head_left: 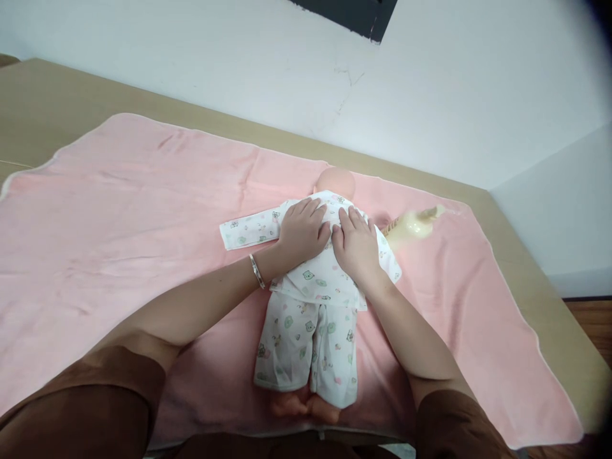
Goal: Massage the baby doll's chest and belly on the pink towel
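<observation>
A baby doll (308, 274) in a white printed top and trousers lies stretched out, its bald head away from me and its bare feet at the near edge. My left hand (303, 231) rests flat on the left upper part of the doll's top, fingers spread forward. Beside it, my right hand (356, 242) lies on the right upper part, fingers also stretched out. Both thumbs point inward, with a small gap between them. One sleeve (249, 229) extends to the left. The doll's face does not show.
Under the doll a pink blanket (157, 210) covers much of a wooden table (157, 99). A shiny pale-yellow, bottle-like thing (415, 224) lies right of the doll's shoulder. Behind the table stands a white wall (229, 64) with a dark panel (351, 14).
</observation>
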`<state>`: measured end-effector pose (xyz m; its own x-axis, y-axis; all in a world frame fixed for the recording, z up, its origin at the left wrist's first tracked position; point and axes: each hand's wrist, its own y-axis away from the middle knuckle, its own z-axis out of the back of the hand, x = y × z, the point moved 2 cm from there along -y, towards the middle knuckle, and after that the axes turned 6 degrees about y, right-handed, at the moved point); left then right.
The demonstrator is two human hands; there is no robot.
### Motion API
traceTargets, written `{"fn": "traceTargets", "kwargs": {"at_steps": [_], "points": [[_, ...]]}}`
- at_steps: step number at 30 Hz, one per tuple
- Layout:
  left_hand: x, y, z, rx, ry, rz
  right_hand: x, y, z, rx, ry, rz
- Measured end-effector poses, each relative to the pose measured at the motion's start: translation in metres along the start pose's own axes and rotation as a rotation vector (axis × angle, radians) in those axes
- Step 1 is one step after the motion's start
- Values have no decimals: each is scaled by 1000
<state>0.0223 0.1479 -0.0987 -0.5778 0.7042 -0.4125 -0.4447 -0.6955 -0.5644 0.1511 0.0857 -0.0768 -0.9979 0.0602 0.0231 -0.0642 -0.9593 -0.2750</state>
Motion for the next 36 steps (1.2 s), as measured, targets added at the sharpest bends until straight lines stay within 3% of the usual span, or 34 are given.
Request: {"fn": "traceTargets", "kwargs": {"at_steps": [28, 36], "points": [[1, -1, -1, 14, 47, 7, -4, -2, -4, 32, -70, 1], [10, -2, -9, 9, 124, -8, -11, -7, -7, 74, -179, 12]]}}
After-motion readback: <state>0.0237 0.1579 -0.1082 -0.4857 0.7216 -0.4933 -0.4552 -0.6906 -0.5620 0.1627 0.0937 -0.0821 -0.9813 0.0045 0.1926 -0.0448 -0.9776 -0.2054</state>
